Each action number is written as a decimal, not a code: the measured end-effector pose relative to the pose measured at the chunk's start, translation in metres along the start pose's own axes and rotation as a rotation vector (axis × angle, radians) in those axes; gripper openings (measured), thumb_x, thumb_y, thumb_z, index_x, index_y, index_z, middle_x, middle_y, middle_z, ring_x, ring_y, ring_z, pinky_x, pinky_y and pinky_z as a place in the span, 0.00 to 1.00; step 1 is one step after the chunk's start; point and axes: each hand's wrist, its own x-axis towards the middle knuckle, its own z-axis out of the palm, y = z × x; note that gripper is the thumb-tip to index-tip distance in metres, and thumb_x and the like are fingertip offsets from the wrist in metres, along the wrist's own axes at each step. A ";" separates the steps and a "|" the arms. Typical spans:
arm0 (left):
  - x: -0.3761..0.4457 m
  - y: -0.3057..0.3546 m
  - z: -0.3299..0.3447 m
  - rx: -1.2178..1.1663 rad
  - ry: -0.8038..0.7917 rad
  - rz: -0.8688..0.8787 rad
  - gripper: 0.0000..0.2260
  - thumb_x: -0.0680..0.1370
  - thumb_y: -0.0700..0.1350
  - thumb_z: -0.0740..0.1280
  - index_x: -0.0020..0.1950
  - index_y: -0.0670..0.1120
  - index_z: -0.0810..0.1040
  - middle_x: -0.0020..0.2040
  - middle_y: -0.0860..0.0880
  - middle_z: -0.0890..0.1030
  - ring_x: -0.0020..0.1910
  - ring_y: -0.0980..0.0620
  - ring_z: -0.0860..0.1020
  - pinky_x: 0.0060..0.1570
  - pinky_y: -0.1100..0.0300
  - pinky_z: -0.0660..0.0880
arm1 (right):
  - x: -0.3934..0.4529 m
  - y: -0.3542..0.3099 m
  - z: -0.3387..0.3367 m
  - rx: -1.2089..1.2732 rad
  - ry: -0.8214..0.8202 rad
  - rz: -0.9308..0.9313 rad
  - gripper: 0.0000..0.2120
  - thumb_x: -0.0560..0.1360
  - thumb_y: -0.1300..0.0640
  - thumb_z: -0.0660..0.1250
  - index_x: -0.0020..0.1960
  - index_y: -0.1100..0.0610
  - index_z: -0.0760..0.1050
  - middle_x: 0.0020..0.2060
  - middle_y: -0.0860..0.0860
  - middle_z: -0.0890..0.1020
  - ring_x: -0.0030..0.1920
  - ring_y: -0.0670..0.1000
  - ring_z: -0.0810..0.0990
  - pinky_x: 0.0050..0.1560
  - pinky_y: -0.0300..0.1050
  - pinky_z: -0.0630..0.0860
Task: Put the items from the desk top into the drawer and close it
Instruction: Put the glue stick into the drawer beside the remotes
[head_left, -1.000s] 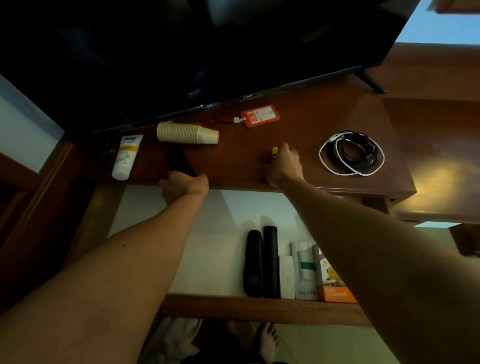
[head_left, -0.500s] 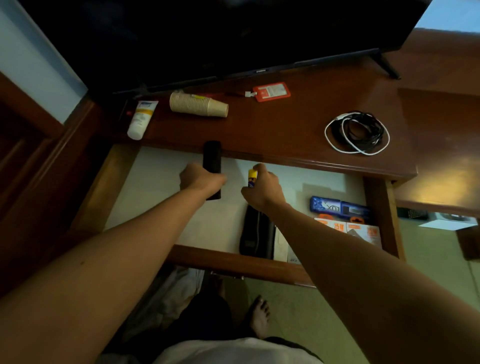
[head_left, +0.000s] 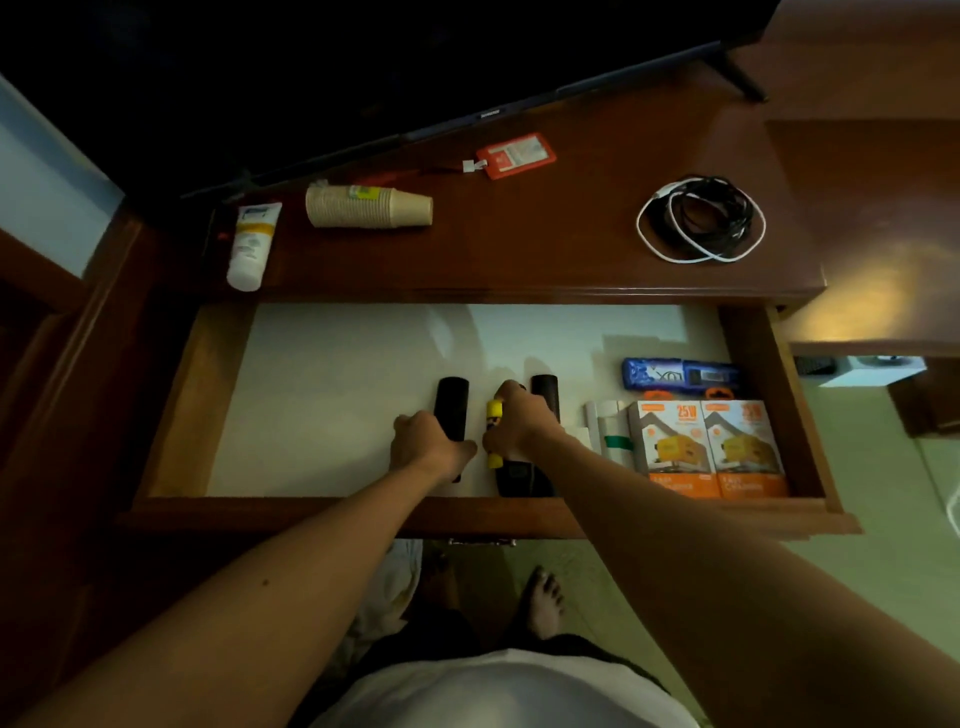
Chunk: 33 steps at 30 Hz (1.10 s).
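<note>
In the open drawer (head_left: 176, 405), the left hand (head_left: 431, 447) grips a black remote (head_left: 451, 410) and the right hand (head_left: 519, 423) pinches a small yellow item (head_left: 493, 415), both low over the liner, while the tube (head_left: 252, 244), cup stack (head_left: 366, 207), red card holder (head_left: 514, 155) and coiled cables (head_left: 701, 218) wait on the desk top (head_left: 519, 249), so much seems left.

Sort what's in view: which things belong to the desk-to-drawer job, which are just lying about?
Job:
left hand holding black remote
right hand holding yellow glue stick
drawer
On the desk top: lotion tube, paper cup stack, red badge holder, coiled cables

Lying about:
TV
orange charger boxes, blue pack, already in drawer
</note>
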 end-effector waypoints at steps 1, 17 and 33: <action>0.004 -0.005 0.002 0.030 -0.015 0.008 0.26 0.70 0.55 0.75 0.61 0.41 0.76 0.61 0.41 0.71 0.48 0.41 0.78 0.41 0.54 0.74 | 0.002 0.000 0.004 -0.008 0.002 0.005 0.30 0.73 0.59 0.72 0.72 0.56 0.65 0.61 0.58 0.76 0.56 0.59 0.78 0.48 0.48 0.77; 0.034 -0.027 0.009 0.174 -0.182 0.225 0.25 0.67 0.59 0.78 0.55 0.44 0.79 0.51 0.44 0.82 0.48 0.43 0.81 0.45 0.53 0.80 | 0.005 0.004 0.017 -0.433 -0.006 -0.085 0.15 0.72 0.57 0.75 0.57 0.55 0.78 0.52 0.55 0.81 0.52 0.58 0.80 0.47 0.50 0.76; 0.037 -0.030 0.013 0.115 -0.178 0.264 0.17 0.73 0.50 0.77 0.55 0.42 0.80 0.51 0.42 0.82 0.49 0.44 0.81 0.45 0.53 0.78 | 0.006 0.010 0.015 -0.468 -0.049 -0.156 0.12 0.71 0.55 0.75 0.53 0.54 0.79 0.49 0.53 0.81 0.50 0.57 0.81 0.49 0.51 0.79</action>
